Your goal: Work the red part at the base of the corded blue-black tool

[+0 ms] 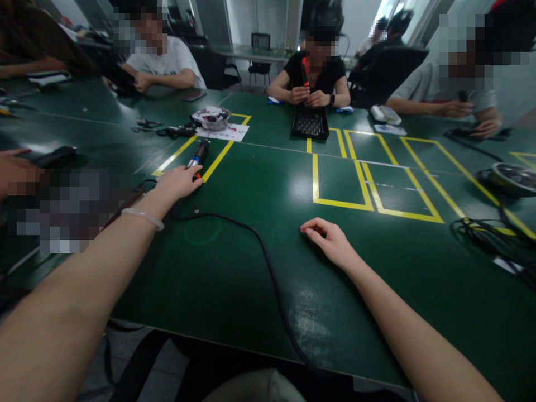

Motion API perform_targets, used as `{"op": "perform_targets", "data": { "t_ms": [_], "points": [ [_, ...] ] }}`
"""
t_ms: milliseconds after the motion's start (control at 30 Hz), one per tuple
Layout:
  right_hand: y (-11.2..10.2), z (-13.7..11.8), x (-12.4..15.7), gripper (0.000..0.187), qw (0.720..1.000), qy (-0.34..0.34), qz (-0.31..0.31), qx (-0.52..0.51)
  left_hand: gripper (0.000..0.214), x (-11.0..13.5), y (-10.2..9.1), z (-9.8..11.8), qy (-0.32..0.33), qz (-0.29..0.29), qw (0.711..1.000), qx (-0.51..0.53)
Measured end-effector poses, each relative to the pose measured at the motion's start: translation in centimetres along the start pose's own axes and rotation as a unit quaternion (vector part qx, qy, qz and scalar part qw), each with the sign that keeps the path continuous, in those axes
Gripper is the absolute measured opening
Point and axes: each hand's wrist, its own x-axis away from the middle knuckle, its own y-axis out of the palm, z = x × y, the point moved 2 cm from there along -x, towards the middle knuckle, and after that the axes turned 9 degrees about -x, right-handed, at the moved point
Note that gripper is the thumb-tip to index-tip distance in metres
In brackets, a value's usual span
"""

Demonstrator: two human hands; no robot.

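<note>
My left hand (181, 181) reaches far forward on the green table (259, 245) and its fingers touch the near end of a dark electric screwdriver (198, 153) lying on a yellow tape line; the fingers look loosely curled over it. A black cable (268, 262) runs from that tool back across the table toward me. My right hand (329, 237) rests on the table near the middle, fingers curled loosely, holding nothing that I can see. A white bangle sits on my left wrist.
A round metal dish (212, 117) on a white sheet and a black tray (310, 124) of small parts lie farther back. Yellow tape rectangles (377, 184) mark the table. Several people sit around it. Cables and a round part (513, 177) lie at right.
</note>
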Motion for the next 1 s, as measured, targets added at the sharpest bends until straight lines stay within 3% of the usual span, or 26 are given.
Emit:
{"op": "perform_targets", "data": {
  "t_ms": [267,500,833,1000],
  "points": [
    [0.1,-0.2,0.1,0.019,1.000,-0.004,0.002,0.011,0.064,1.7,-0.9,1.4,0.002,0.015,1.000,0.000],
    [0.3,-0.3,0.0,0.018,1.000,-0.012,0.014,0.007,0.063,4.6,-1.8,4.3,0.021,0.027,0.999,-0.010],
    [0.4,-1.5,0.3,0.015,0.994,-0.068,0.068,0.046,0.056,11.5,-4.3,12.0,0.075,0.047,0.996,-0.002],
    [1.2,-2.4,0.7,0.012,0.991,-0.101,0.041,0.077,0.051,14.8,-6.0,16.6,0.112,0.045,0.993,-0.007]
  ]
}}
